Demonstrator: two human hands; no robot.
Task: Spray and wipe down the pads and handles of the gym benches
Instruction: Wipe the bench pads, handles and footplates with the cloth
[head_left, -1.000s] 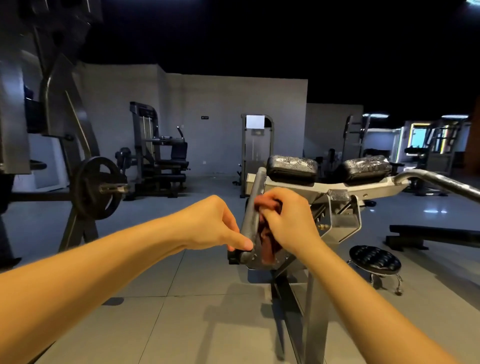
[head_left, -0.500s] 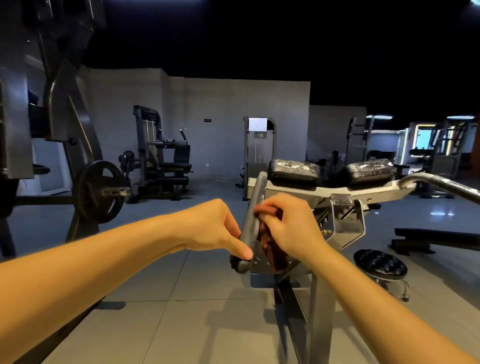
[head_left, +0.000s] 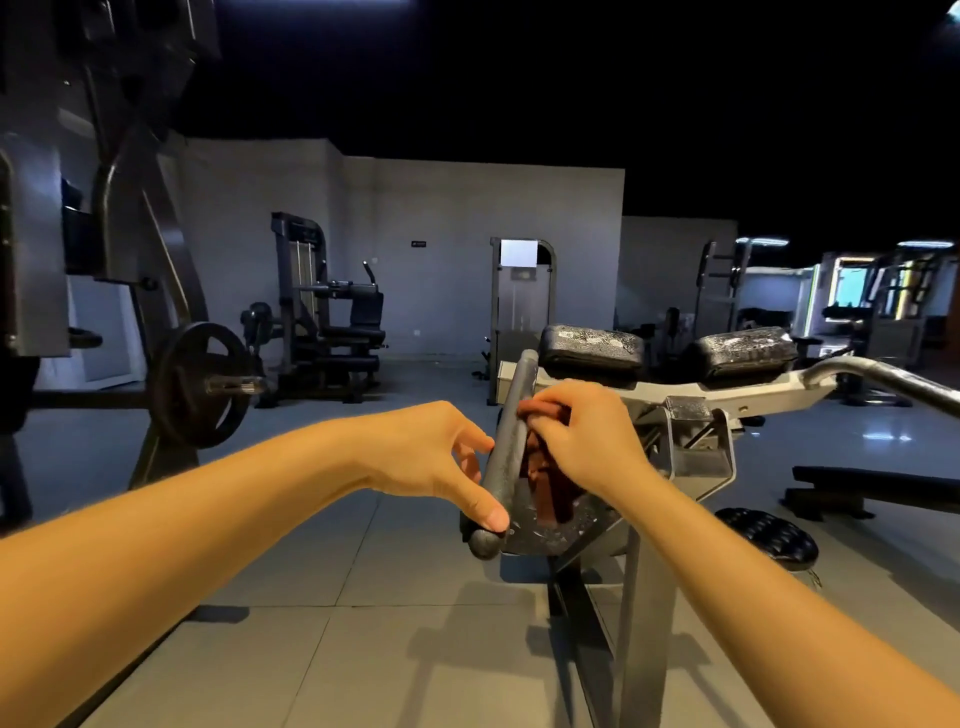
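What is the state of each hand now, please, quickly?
Left hand: thumb and fingertip on the handle; whether it grips cannot be told.
Right hand: closed, holding the brown cloth against the handle.

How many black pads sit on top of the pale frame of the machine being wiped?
2. The left pad sits just beyond the grey handle; the right pad sits beside it, nearer the chrome bar. None seems hidden.
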